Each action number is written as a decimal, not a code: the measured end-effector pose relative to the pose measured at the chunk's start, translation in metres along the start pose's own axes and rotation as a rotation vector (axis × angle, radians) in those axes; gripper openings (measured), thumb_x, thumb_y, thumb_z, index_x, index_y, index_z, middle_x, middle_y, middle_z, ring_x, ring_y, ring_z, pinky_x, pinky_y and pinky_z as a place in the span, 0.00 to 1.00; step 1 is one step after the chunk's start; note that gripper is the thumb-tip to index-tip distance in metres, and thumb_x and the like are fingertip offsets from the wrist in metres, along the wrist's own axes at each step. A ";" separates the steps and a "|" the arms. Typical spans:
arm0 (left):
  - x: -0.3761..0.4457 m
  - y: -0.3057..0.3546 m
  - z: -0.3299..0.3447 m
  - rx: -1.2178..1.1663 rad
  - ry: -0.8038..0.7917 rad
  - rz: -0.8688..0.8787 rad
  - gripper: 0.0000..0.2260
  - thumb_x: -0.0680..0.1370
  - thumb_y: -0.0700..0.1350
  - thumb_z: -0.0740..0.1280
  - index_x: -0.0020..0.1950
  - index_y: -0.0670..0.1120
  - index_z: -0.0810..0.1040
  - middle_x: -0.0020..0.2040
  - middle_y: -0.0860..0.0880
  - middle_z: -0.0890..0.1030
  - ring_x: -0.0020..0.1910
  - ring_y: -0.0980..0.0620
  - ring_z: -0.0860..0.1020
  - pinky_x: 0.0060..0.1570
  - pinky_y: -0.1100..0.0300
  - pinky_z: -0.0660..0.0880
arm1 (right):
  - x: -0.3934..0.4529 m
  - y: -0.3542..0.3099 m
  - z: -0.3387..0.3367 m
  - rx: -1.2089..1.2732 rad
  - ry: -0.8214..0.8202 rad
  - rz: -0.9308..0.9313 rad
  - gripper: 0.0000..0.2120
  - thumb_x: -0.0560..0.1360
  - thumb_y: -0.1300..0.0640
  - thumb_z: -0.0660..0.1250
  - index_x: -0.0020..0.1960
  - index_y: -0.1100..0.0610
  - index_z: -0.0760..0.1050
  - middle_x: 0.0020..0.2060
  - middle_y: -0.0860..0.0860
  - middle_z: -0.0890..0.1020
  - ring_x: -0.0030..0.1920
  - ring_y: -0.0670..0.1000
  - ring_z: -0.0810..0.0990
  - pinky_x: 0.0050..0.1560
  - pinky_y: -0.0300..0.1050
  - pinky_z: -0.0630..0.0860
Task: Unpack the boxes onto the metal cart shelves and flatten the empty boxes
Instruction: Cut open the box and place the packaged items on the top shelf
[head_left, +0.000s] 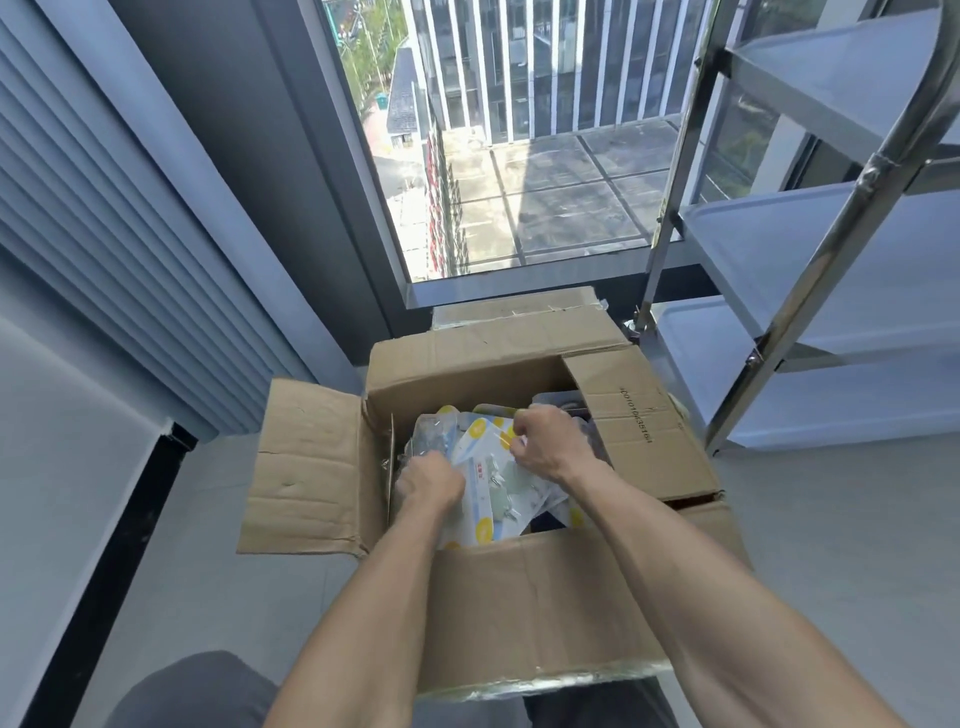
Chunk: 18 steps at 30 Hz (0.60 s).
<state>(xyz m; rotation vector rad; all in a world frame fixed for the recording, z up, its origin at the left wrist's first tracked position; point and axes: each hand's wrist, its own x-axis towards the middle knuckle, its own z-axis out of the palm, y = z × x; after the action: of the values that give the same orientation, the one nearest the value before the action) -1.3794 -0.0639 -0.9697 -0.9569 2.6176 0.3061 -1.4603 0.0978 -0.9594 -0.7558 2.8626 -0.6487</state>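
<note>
An open cardboard box (524, 608) stands on the floor in front of me, its four flaps folded outward. Inside lie several white blister packets (498, 483) with yellow and blue print. My left hand (431, 480) reaches into the box on the left and grips the near edge of the packets. My right hand (545, 441) is curled over their upper right side and pinches them. The metal cart (810, 244) stands to the right with three bare shelves in view.
A second cardboard box (519, 309) sits behind the open one against the window sill. A tall window (519, 156) fills the wall ahead. A slatted grey panel (104, 249) runs along the left. Grey floor lies on both sides of the box.
</note>
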 end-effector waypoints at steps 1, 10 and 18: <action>-0.002 -0.003 0.003 0.017 -0.004 -0.026 0.17 0.80 0.52 0.63 0.63 0.45 0.78 0.63 0.44 0.79 0.62 0.44 0.78 0.56 0.57 0.74 | -0.003 -0.006 0.004 -0.010 -0.042 -0.024 0.08 0.72 0.54 0.65 0.44 0.56 0.81 0.44 0.53 0.82 0.49 0.56 0.79 0.43 0.46 0.73; -0.020 -0.016 0.005 -0.027 -0.065 -0.086 0.15 0.78 0.48 0.64 0.63 0.45 0.78 0.63 0.44 0.79 0.63 0.45 0.78 0.56 0.57 0.75 | -0.019 -0.027 0.023 -0.215 -0.208 -0.130 0.08 0.73 0.58 0.62 0.48 0.60 0.78 0.49 0.57 0.80 0.54 0.58 0.74 0.49 0.49 0.72; -0.035 -0.033 0.023 -0.168 -0.077 -0.121 0.19 0.79 0.54 0.64 0.65 0.44 0.77 0.65 0.43 0.77 0.63 0.44 0.77 0.58 0.56 0.73 | -0.035 -0.043 0.030 -0.293 -0.157 -0.045 0.04 0.75 0.56 0.63 0.47 0.56 0.74 0.49 0.55 0.80 0.53 0.59 0.76 0.45 0.49 0.67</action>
<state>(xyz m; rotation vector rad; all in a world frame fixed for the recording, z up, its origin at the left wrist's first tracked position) -1.3278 -0.0612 -0.9803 -1.1298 2.4825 0.5273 -1.4041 0.0701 -0.9682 -0.8674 2.8331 -0.1633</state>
